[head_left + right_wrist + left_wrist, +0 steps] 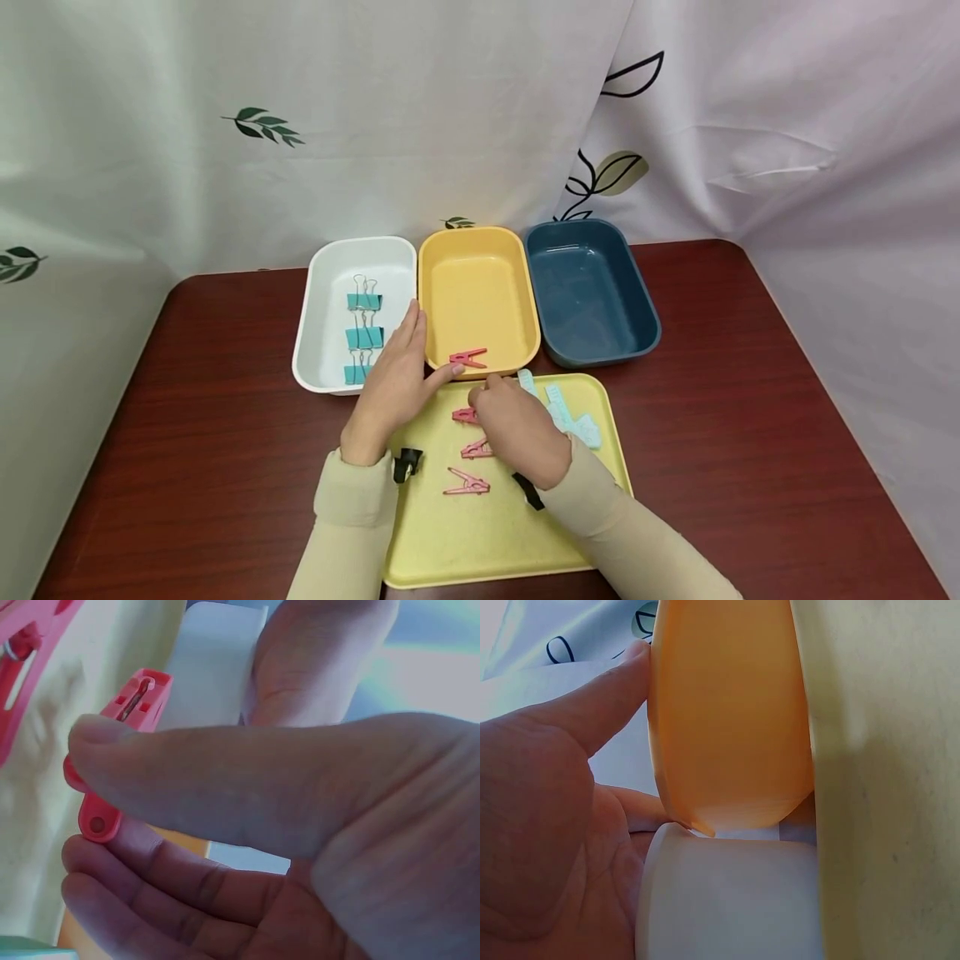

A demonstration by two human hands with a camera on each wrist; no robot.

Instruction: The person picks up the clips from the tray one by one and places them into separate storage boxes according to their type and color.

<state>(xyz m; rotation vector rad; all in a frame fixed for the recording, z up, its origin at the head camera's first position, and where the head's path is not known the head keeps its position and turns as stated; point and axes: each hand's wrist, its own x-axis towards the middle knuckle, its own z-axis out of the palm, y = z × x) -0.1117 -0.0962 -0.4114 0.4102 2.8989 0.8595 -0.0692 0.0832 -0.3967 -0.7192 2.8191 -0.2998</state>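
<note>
My right hand [517, 429] pinches a red clothespin [142, 701] between thumb and fingers, over the upper part of the yellow tray [480, 537]. In the head view the hand partly covers it. Two more pinkish-red clothespins, a nearer one [467, 483] and one [476, 450] beside the right hand, lie on the tray. Straight-fingered, my left hand [393, 379] rests at the adjoining rims of the white bin [318, 333] and the orange-yellow bin [476, 292]; its thumb touches the latter's front rim. Another red clothespin [468, 358] lies inside that bin, near its front wall.
Teal binder clips [364, 337] form a column in the white bin. A dark blue bin [592, 292] stands to the right of the orange-yellow one. Pale blue plastic pieces [558, 408] lie at the tray's upper right. A patterned curtain [450, 108] hangs behind the table [750, 417].
</note>
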